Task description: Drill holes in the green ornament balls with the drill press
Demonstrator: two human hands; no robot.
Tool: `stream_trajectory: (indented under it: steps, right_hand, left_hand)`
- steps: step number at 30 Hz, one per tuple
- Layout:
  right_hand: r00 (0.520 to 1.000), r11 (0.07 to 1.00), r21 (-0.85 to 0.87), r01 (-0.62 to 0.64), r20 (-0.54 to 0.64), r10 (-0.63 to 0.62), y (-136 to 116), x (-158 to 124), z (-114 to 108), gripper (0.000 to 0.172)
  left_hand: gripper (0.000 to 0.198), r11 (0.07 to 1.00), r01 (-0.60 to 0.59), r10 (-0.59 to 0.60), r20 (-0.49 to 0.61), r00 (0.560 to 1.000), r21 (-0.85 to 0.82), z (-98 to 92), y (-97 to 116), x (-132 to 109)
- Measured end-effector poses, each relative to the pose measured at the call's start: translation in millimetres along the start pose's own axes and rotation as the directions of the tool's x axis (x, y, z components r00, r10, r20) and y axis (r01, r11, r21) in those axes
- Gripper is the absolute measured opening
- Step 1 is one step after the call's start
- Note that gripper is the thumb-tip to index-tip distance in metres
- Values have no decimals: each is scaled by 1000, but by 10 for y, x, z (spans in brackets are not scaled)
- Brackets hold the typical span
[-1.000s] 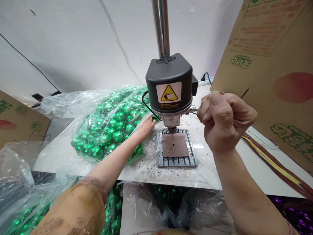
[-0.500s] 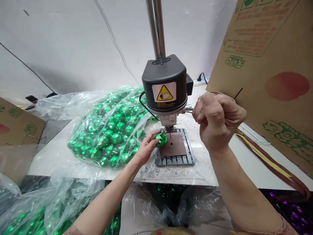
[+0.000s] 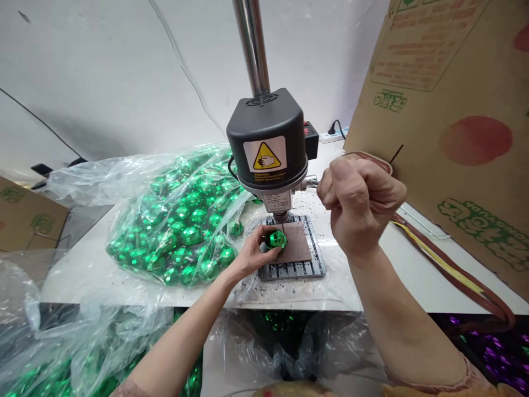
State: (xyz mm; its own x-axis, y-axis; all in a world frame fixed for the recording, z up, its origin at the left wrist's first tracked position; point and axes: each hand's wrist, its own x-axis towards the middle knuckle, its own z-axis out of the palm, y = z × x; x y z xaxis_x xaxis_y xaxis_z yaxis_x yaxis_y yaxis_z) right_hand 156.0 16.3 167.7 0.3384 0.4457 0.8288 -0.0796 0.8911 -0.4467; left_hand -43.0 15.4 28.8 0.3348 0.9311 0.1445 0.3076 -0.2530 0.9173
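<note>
A shiny green faceted ball [image 3: 278, 237] is held between the thumb and fingers of my left hand [image 3: 250, 253]. It sits over the left part of a brown board [image 3: 299, 242], close beneath the thin bit of a small black drill press [image 3: 266, 124]. Whether the bit touches the ball I cannot tell. My right hand [image 3: 361, 201] is closed in a fist around the end of the press's metal lever [image 3: 311, 182], to the right of the machine head. Its fingers hide most of the grip.
Left of the press lies a clear plastic bag [image 3: 177, 215] full of green balls. A large cardboard box [image 3: 446, 182] stands on the right, near a brown and yellow strap [image 3: 442, 264]. Dark shavings litter the slotted metal base [image 3: 318, 268]. More bagged balls are below the table edge.
The ball has turned in my left fingers, and its faceted round side shows now. My left hand has come closer under the bit. My right hand keeps its grip on the lever.
</note>
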Motion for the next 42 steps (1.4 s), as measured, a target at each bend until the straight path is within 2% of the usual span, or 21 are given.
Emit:
stream_trajectory:
  steps: [7, 13, 20, 28, 30, 35, 42]
  right_hand:
    - [1000, 999, 43, 20, -3, -20, 2, 1, 3, 40]
    - [1000, 999, 18, -27, -6, 27, -20, -13, -4, 40]
    - [998, 996, -58, -67, -18, 66, -41, 122, 57, 47]
    - [986, 987, -9, -161, -38, 161, -55, 296, 142, 47]
    - [986, 986, -20, -164, -32, 164, -65, 289, 143, 46]
    - [988, 989, 19, -149, -30, 150, -72, 276, 140, 46]
    - [997, 997, -19, -78, -5, 78, -35, 262, 102, 46]
  left_hand:
    - [45, 998, 34, -32, -43, 999, 52, 55, -34, 24]
    - [43, 995, 51, -30, -220, 975, 87, 204, -45, 16]
    - [42, 988, 38, 10, -305, 952, 151, 348, -15, -3]
    - [39, 969, -116, 171, -253, 952, 220, 355, 64, 4]
    - [40, 972, -100, 153, -245, 957, 214, 371, 80, 28]
    - [43, 990, 37, 8, -311, 950, 138, 450, 48, 70]
    - [44, 995, 20, 9, -290, 957, 97, 448, -49, 64]
